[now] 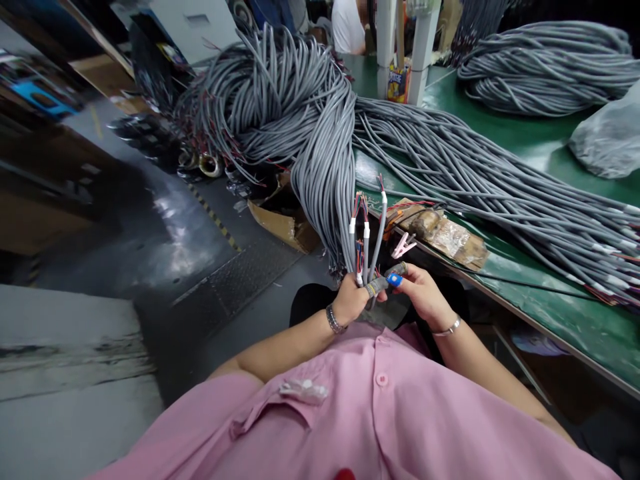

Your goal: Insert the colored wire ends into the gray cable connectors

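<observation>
My left hand (353, 297) is closed around several grey cables (367, 250) in front of my lap. Their ends stand up, with white tape bands (367, 229) and thin coloured wires (359, 203) sticking out. Close beside it, my right hand (420, 293) has its thumb and finger pinched together near the cables. A blue covering (394, 279) is on that thumb, and grey wraps are around fingers of both hands. Whatever lies in the right pinch is too small to make out. Just above the right hand is a pink clip (403, 247) at the bench edge.
A big bundle of grey cables (325, 133) hangs over the bench corner. More cables (480, 167) lie along the green bench (530, 307). A taped wooden block (450, 240) sits near its edge. A cardboard box (280, 220) stands below, and a plastic bag (610, 137) lies at right.
</observation>
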A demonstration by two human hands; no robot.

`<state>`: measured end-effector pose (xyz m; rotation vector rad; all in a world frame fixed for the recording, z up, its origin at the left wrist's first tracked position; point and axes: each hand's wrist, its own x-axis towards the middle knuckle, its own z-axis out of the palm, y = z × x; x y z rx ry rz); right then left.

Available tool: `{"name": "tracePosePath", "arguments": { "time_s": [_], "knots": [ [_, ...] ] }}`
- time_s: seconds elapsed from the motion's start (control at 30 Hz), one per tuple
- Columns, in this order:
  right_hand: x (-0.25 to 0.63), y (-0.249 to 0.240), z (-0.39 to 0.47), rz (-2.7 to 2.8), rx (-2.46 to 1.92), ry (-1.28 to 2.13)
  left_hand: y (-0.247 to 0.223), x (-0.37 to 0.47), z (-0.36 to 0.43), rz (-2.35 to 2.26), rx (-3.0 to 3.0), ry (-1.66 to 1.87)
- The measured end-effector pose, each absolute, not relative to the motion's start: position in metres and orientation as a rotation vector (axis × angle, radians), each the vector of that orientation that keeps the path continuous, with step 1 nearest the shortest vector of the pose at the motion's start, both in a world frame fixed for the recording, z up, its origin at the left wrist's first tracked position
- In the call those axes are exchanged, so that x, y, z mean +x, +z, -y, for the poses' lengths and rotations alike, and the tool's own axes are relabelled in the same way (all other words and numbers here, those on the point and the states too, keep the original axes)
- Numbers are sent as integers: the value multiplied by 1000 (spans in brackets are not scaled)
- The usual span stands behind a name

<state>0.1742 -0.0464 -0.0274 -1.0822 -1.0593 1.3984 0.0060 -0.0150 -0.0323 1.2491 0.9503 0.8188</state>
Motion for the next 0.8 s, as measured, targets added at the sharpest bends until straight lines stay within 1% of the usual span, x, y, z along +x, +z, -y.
{"name": "tracePosePath", "arguments": {
  "time_s": [0.17, 0.43, 0.6, 0.8],
  "knots": [
    [168, -23, 43, 1070, -1101, 1348, -29, 3, 13, -909, 1290, 757],
    [164, -24, 42, 1032, -1108, 1319, -32, 8, 16, -925, 1174, 953],
    [164, -29, 42, 994, -1122, 1291, -31, 10, 16, -920, 1125, 992],
    [162, -31, 44, 964, -1101, 1332, -30, 10, 15, -917, 1066, 1021]
  ]
}}
